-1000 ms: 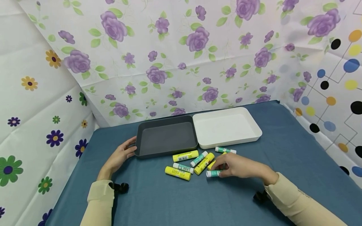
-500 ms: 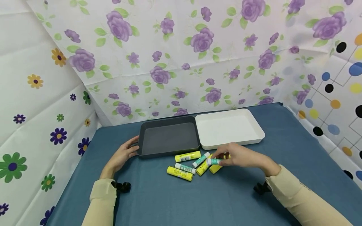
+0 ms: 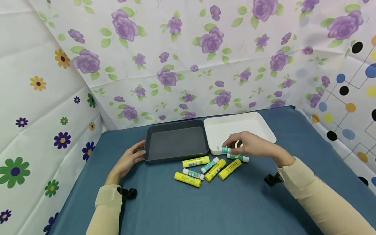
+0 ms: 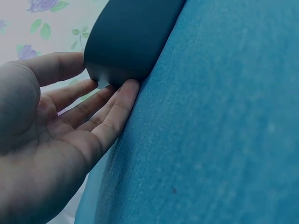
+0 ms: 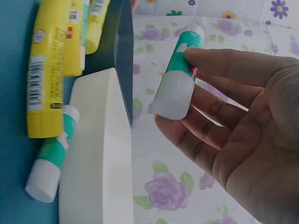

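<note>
A small green-and-white glue stick point(image 3: 224, 149) is pinched between the thumb and fingers of my right hand point(image 3: 251, 145), held above the near edge of the white tray point(image 3: 217, 130). The right wrist view shows this glue stick point(image 5: 180, 70) tilted, its white end towards the camera. My left hand point(image 3: 126, 162) touches the left end of the dark grey tray point(image 3: 176, 142). In the left wrist view, the thumb is at the tray's point(image 4: 126, 46) rim and the fairly straight fingers point(image 4: 124, 100) rest against its outer wall, low by the cloth.
Several yellow glue sticks point(image 3: 215, 170) lie in front of the trays. Among them are smaller green-and-white glue sticks point(image 3: 193, 174), one close to the white tray's front point(image 3: 238, 158). A blue cloth point(image 3: 176, 209) covers the table; flowered sheets point(image 3: 164, 78) hang behind it.
My right hand has picked up the small green-and-white glue stick and carried it away from me to the white tray. The left hand stays at the dark tray.
</note>
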{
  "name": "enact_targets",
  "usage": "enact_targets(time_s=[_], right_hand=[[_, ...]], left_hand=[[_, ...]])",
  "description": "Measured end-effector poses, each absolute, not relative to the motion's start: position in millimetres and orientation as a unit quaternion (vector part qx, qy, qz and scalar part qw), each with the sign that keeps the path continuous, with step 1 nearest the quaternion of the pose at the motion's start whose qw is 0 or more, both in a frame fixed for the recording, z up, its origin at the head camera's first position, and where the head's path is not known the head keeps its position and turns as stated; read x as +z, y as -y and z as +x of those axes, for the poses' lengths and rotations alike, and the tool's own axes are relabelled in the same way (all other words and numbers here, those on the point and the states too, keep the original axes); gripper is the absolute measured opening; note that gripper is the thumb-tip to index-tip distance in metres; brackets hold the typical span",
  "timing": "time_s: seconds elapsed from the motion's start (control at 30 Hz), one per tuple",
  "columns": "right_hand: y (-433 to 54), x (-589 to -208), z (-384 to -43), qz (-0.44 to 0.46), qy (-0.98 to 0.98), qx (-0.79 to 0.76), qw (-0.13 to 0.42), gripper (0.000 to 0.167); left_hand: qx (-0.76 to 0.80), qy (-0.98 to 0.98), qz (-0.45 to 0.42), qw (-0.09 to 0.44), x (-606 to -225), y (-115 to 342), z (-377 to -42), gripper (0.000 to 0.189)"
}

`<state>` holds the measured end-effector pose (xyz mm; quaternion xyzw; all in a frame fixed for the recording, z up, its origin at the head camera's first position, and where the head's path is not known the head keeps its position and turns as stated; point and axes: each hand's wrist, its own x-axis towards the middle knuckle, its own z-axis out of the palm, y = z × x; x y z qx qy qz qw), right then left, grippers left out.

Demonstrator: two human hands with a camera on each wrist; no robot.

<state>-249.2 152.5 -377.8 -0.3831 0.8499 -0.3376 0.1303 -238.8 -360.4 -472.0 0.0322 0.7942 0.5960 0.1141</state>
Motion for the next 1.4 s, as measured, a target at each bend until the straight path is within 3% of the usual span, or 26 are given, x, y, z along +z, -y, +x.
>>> enact_targets(time_s=[0.93,1.4], right_hand=[[-141.4,-326.6,-309.3,-0.371,-0.856,-0.331,0.142,0.029],[-146.4,-330.1,-341.5,-0.350,-0.876,-0.297,0.147,0.030]], left_hand=[[0.595,-0.796,0.043,0.105,-469.4,364.9,-241.4,0.063],[0.601,-0.791,0.041,0.106,-475.1,362.2,-240.5,0.063]])
